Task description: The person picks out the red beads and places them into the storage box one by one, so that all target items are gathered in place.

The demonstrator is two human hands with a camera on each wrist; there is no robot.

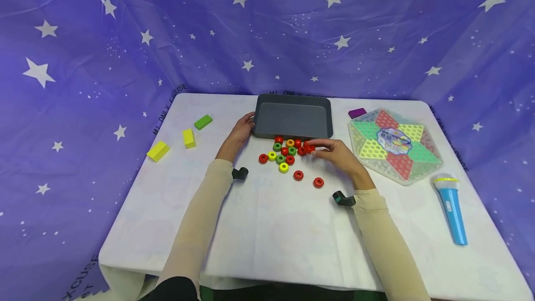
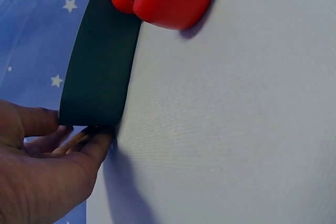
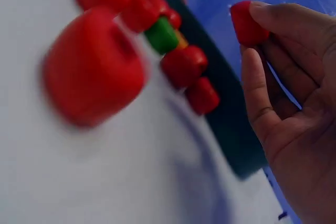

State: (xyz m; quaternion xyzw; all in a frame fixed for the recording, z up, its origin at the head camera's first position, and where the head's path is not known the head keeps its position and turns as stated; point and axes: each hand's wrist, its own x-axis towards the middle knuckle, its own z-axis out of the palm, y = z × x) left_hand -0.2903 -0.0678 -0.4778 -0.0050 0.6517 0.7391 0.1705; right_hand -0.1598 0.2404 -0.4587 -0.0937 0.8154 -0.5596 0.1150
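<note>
My left hand [image 1: 239, 134] grips the left side of a dark grey rectangular tray [image 1: 292, 119]; in the left wrist view its fingers and thumb stand at the tray's end wall [image 2: 94, 82]. Just off the tray's near right side, my right hand [image 1: 339, 156] pinches a red bead [image 3: 247, 23] between thumb and fingers, raised above the cloth. Below the tray's near edge lies a cluster of round beads with holes, among them a green bead [image 1: 280, 159], a yellow bead [image 1: 283, 167] and an orange bead [image 1: 290, 143]. Two red beads, one nearer me [image 1: 318, 182], lie apart from the cluster.
At the right are a hexagonal star-patterned game board [image 1: 394, 145], a purple block [image 1: 357, 113] and a blue toy microphone [image 1: 453, 212]. Two yellow blocks, one larger [image 1: 158, 151], and a green block [image 1: 203, 122] lie at the left. A starry curtain [image 1: 292, 27] hangs behind the table.
</note>
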